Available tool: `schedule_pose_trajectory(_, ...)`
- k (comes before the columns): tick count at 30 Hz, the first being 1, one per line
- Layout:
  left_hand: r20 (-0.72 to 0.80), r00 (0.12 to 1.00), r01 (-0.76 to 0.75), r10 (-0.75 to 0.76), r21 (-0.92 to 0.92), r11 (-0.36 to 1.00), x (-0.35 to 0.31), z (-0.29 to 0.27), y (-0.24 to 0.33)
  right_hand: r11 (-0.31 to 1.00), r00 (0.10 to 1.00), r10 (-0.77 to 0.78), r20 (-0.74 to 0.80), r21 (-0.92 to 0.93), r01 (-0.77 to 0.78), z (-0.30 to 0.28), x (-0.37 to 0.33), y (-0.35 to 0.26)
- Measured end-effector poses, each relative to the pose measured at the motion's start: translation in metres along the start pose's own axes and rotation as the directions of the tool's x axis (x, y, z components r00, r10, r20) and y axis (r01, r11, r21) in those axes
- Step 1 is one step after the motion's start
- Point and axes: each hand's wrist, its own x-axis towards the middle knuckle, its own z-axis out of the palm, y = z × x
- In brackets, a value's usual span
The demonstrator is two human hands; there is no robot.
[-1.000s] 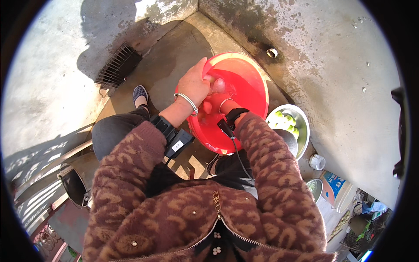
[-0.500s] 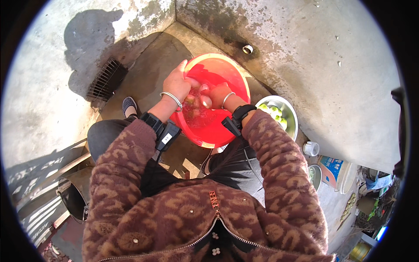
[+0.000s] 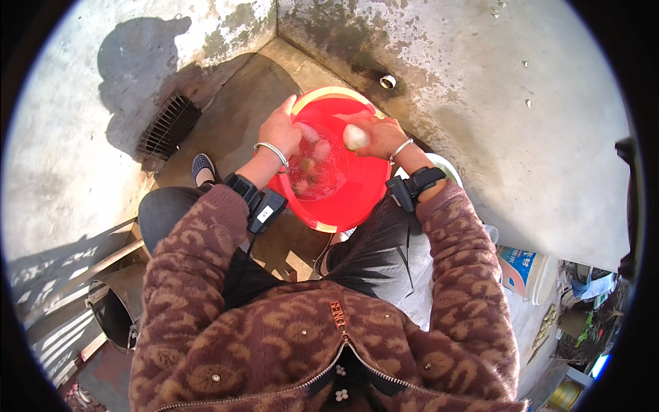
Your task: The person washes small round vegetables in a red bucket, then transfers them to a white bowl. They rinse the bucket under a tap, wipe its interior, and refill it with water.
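A red plastic basin (image 3: 362,184) of water sits tilted between my knees. My left hand (image 3: 280,132) is closed on its left rim. Over the right part of the basin, my right hand (image 3: 386,139) grips a pale, roundish vegetable (image 3: 355,137), raised out of the water; its exact kind is unclear. More vegetables (image 3: 307,165) lie blurred under the rippling water on the left side. Behind my right wrist, only the rim of a metal bowl (image 3: 449,169) shows; my arm hides what is inside.
Concrete walls (image 3: 467,103) meet in a corner beyond the basin, with a short pipe end (image 3: 388,82) low on the right one. A drain grate (image 3: 170,123) is at the left. A white bucket (image 3: 525,269) stands to the right, and a dark metal container (image 3: 113,309) to the left.
My right hand has risen from the water and moved right, bringing out a pale vegetable. My right forearm now covers the green and white vegetables in the metal bowl. My left hand stays put.
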Motion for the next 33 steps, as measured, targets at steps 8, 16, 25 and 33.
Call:
schedule_pose_trajectory(8,0.037,0.999,0.011,-0.013,0.054,0.998,0.0,-0.005,0.003,0.808,0.811,0.579,0.084,0.076,-0.584,0.005,-0.112,0.156)
schedule_pose_trajectory(16,0.011,1.0,-0.011,0.01,0.026,1.0,-0.002,-0.002,0.002,0.893,0.89,0.426,-0.165,-0.081,-0.443,-0.01,-0.074,0.137)
schedule_pose_trajectory(25,-0.036,0.999,-0.017,0.015,-0.06,0.998,-0.004,0.001,0.003,0.961,0.942,-0.059,0.329,-0.238,0.144,0.096,0.092,-0.01)
schedule_pose_trajectory(33,-0.005,1.0,-0.02,0.02,-0.074,0.997,-0.004,0.001,0.006,0.706,0.981,0.12,0.151,0.682,-0.191,0.189,0.12,-0.028)
